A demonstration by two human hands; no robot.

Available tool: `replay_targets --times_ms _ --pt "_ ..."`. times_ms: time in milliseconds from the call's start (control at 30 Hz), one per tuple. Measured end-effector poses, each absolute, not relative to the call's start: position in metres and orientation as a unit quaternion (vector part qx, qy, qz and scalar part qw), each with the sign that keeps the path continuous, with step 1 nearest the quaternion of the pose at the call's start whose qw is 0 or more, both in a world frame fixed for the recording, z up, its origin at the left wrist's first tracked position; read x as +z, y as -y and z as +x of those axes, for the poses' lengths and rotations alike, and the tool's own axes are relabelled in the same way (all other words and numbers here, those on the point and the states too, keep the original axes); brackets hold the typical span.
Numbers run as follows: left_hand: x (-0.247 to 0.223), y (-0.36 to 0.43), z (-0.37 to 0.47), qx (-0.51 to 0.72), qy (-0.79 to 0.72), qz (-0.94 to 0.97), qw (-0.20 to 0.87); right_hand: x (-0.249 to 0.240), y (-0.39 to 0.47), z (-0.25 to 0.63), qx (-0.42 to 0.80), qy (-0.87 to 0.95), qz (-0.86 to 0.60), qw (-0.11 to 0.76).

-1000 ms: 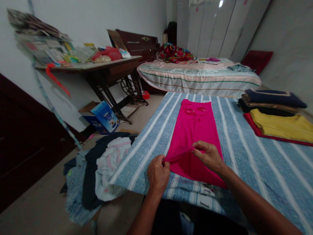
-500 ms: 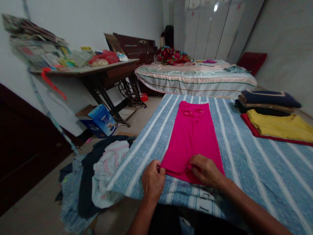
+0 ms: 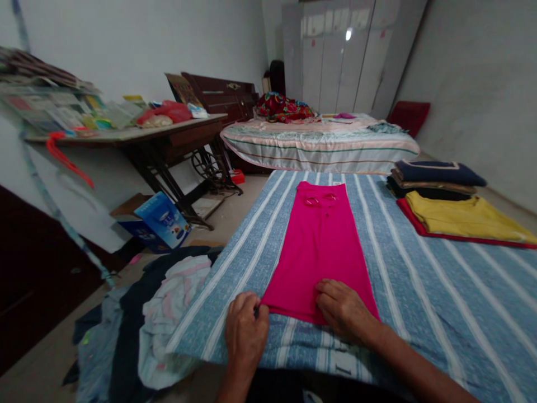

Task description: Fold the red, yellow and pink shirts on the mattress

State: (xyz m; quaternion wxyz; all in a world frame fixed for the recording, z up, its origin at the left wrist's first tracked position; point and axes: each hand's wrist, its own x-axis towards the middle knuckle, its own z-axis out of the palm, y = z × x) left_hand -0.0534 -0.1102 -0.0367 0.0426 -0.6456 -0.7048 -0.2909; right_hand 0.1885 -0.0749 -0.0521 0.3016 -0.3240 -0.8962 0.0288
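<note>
A bright pink garment (image 3: 323,252) lies flat in a long folded shape on the blue striped sheet (image 3: 235,274), its narrow end away from me. Two small gathered slits and a dark dot show near that far end. At the wide near end, my left hand (image 3: 247,324) pinches the left corner between thumb and curled fingers. My right hand (image 3: 344,310) is on the near edge, right of the middle, its bent fingers pressed together on the cloth. Whatever fabric lies under those right fingertips is hidden.
Folded clothes stand at the right: a yellow top (image 3: 465,215) and a dark pile (image 3: 436,176). Other clothes (image 3: 172,313) heap on the floor left of the bed. Beyond are a treadle sewing table (image 3: 168,131), a blue box (image 3: 163,224) and another bed (image 3: 319,145).
The raised fold at the garment's near edge now lies flatter under my right hand. My left hand stays at the left corner. The whole view has shifted slightly.
</note>
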Motion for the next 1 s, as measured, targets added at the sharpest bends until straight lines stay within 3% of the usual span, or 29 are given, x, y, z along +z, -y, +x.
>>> replay_targets --times_ms 500,1000 --pt "-0.049 0.111 -0.064 -0.317 0.628 -0.699 0.126 -0.039 0.075 0.180 0.067 0.920 -0.311 0.231" --pt "-0.051 0.112 -0.069 -0.326 0.559 -0.751 0.132 -0.036 0.073 0.191 0.134 0.912 -0.296 0.250"
